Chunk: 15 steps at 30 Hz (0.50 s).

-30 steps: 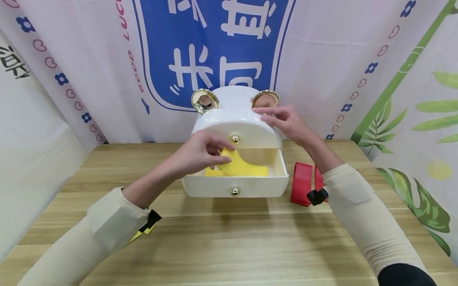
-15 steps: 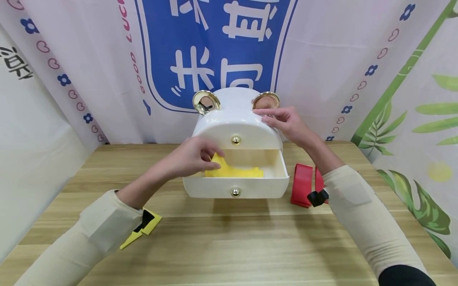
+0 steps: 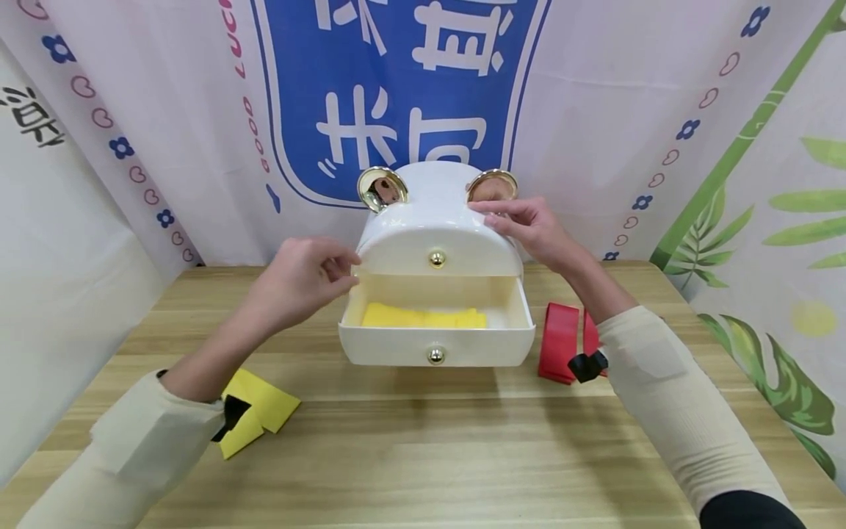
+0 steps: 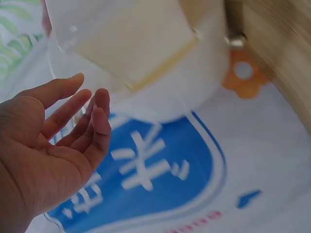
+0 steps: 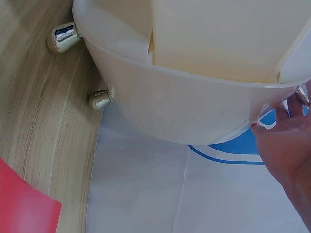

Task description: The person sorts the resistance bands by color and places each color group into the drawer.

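A white bear-eared storage box with gold knobs stands at the back of the table, its lower drawer pulled out. In the drawer lies a flat, soft-looking yellow piece. My left hand is just left of the box, thumb and fingers apart with nothing between them. In the left wrist view, the fingers of the left hand are loosely bent beside the white box. My right hand rests its fingertips on the box's top right, by the gold-rimmed ear.
Yellow folded pieces lie on the wooden table at the left, partly behind the left wrist. Red folded pieces lie right of the drawer. A printed curtain hangs close behind the box.
My left hand has let go of the yellow piece, which now lies flatter in the drawer, and has moved left out of it. My right hand has stayed on the box.
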Each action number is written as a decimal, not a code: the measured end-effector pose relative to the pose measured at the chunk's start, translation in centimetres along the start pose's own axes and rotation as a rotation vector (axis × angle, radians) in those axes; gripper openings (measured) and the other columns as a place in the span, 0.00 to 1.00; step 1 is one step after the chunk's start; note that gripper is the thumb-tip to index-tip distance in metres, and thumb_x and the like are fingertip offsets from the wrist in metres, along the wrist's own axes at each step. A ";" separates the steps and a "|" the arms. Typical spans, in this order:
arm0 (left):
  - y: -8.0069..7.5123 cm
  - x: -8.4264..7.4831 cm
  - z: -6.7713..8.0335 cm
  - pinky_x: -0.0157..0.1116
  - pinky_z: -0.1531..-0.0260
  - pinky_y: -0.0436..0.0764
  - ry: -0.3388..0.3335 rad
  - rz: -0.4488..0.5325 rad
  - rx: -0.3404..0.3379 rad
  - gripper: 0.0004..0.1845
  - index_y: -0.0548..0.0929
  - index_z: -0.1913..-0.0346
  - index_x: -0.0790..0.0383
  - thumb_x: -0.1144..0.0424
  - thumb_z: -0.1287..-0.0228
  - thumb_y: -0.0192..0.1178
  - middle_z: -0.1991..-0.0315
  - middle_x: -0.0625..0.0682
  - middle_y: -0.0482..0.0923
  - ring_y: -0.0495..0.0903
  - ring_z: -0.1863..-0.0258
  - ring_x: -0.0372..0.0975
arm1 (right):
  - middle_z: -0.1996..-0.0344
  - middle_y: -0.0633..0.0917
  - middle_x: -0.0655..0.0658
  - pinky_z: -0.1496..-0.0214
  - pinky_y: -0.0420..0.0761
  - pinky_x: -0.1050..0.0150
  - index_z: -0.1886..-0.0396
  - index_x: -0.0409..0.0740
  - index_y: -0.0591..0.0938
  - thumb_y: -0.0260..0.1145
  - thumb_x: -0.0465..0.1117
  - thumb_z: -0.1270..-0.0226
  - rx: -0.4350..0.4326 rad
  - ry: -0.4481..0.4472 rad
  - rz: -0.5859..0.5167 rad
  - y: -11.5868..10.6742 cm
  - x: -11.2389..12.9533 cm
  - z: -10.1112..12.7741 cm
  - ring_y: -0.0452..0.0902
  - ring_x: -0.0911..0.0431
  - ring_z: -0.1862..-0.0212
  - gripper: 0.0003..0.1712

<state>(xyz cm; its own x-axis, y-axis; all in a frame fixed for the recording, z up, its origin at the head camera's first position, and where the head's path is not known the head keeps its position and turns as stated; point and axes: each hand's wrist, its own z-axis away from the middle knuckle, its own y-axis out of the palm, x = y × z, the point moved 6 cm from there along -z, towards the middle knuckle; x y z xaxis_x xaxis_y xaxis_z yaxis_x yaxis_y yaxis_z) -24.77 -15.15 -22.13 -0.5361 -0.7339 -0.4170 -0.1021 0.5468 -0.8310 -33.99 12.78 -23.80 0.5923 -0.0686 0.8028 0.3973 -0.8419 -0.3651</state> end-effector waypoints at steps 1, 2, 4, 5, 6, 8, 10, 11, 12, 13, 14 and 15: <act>-0.3 0.6 0.3 0.39 0.69 0.84 -0.009 0.008 -0.008 0.06 0.85 0.63 0.66 0.71 0.46 0.66 0.69 0.55 0.83 0.81 0.70 0.42 | 0.55 0.85 0.48 0.67 0.83 0.64 0.44 0.40 0.80 0.59 0.35 0.31 -0.001 -0.002 0.001 0.0 0.0 0.0 0.81 0.51 0.61 0.17; -0.6 1.3 0.7 0.39 0.69 0.83 -0.024 0.014 -0.012 0.06 0.85 0.63 0.66 0.71 0.45 0.66 0.69 0.54 0.83 0.81 0.70 0.42 | 0.55 0.85 0.48 0.67 0.83 0.64 0.44 0.40 0.80 0.59 0.35 0.31 -0.002 -0.004 0.002 0.0 0.0 0.0 0.81 0.51 0.61 0.17; -1.0 2.9 1.5 0.38 0.69 0.83 -0.054 0.022 -0.009 0.05 0.85 0.64 0.65 0.70 0.45 0.66 0.69 0.54 0.83 0.81 0.70 0.42 | 0.55 0.85 0.48 0.67 0.83 0.64 0.44 0.40 0.80 0.59 0.35 0.31 -0.005 -0.008 0.008 0.0 0.0 0.0 0.82 0.51 0.61 0.17; -1.2 3.9 1.9 0.37 0.70 0.82 -0.075 0.020 -0.002 0.05 0.85 0.63 0.65 0.69 0.44 0.66 0.69 0.54 0.83 0.81 0.70 0.42 | 0.55 0.86 0.48 0.67 0.83 0.64 0.44 0.40 0.80 0.59 0.35 0.32 -0.007 -0.009 0.011 -0.1 0.0 0.0 0.82 0.50 0.61 0.17; -1.3 4.8 2.3 0.36 0.70 0.82 -0.101 0.022 0.007 0.06 0.85 0.63 0.65 0.68 0.43 0.66 0.69 0.54 0.83 0.80 0.70 0.43 | 0.55 0.86 0.48 0.67 0.83 0.64 0.44 0.40 0.80 0.59 0.35 0.32 -0.009 -0.010 0.014 -0.1 0.0 0.0 0.82 0.50 0.61 0.17; -1.5 7.0 3.2 0.35 0.72 0.81 -0.159 0.010 0.022 0.07 0.84 0.61 0.66 0.66 0.42 0.65 0.69 0.54 0.82 0.80 0.70 0.43 | 0.55 0.86 0.48 0.67 0.83 0.64 0.44 0.40 0.80 0.59 0.35 0.32 -0.011 -0.010 0.018 -0.1 0.0 0.1 0.82 0.50 0.61 0.17; -1.7 9.2 4.0 0.34 0.74 0.80 -0.202 -0.011 0.035 0.08 0.84 0.61 0.66 0.65 0.41 0.65 0.69 0.54 0.82 0.79 0.70 0.44 | 0.55 0.86 0.48 0.67 0.83 0.64 0.44 0.40 0.80 0.60 0.36 0.32 -0.010 -0.007 0.020 0.0 0.0 0.1 0.82 0.50 0.61 0.17; -1.7 10.4 4.5 0.34 0.74 0.79 -0.221 -0.021 0.042 0.09 0.84 0.60 0.66 0.64 0.41 0.65 0.69 0.54 0.82 0.79 0.70 0.44 | 0.55 0.86 0.48 0.67 0.83 0.64 0.44 0.40 0.80 0.60 0.36 0.32 -0.009 -0.006 0.019 0.0 0.0 0.1 0.82 0.50 0.62 0.17; -1.7 11.5 4.9 0.34 0.74 0.79 -0.237 -0.030 0.050 0.10 0.84 0.60 0.67 0.64 0.41 0.65 0.69 0.55 0.82 0.79 0.70 0.44 | 0.55 0.85 0.48 0.67 0.83 0.63 0.44 0.40 0.80 0.60 0.36 0.32 -0.009 -0.006 0.018 0.0 -0.1 0.1 0.82 0.50 0.62 0.17; -1.7 12.5 5.4 0.34 0.75 0.78 -0.245 -0.039 0.061 0.10 0.84 0.60 0.67 0.63 0.41 0.65 0.69 0.54 0.82 0.79 0.70 0.43 | 0.55 0.85 0.48 0.67 0.83 0.63 0.44 0.40 0.80 0.60 0.36 0.32 -0.009 -0.005 0.015 0.0 -0.1 0.1 0.82 0.50 0.62 0.17; -1.7 13.6 5.8 0.33 0.74 0.78 -0.247 -0.048 0.075 0.11 0.84 0.60 0.67 0.63 0.41 0.66 0.69 0.54 0.82 0.79 0.70 0.43 | 0.55 0.85 0.48 0.67 0.83 0.63 0.44 0.40 0.80 0.60 0.36 0.32 -0.009 -0.006 0.012 0.0 -0.1 0.1 0.82 0.50 0.62 0.17; -1.6 14.5 6.2 0.33 0.74 0.78 -0.251 -0.051 0.096 0.11 0.84 0.59 0.68 0.64 0.41 0.66 0.69 0.54 0.81 0.79 0.70 0.43 | 0.54 0.85 0.48 0.67 0.83 0.63 0.44 0.40 0.80 0.59 0.36 0.32 -0.009 -0.006 0.010 0.0 -0.1 0.1 0.82 0.50 0.62 0.17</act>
<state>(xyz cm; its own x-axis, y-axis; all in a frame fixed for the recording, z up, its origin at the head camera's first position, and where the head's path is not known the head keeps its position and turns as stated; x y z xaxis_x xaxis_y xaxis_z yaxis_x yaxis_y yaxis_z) -27.21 -29.16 -29.14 -0.3066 -0.8428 -0.4423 -0.0374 0.4750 -0.8792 -34.00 12.82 -23.89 0.6003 -0.0743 0.7963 0.3850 -0.8459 -0.3691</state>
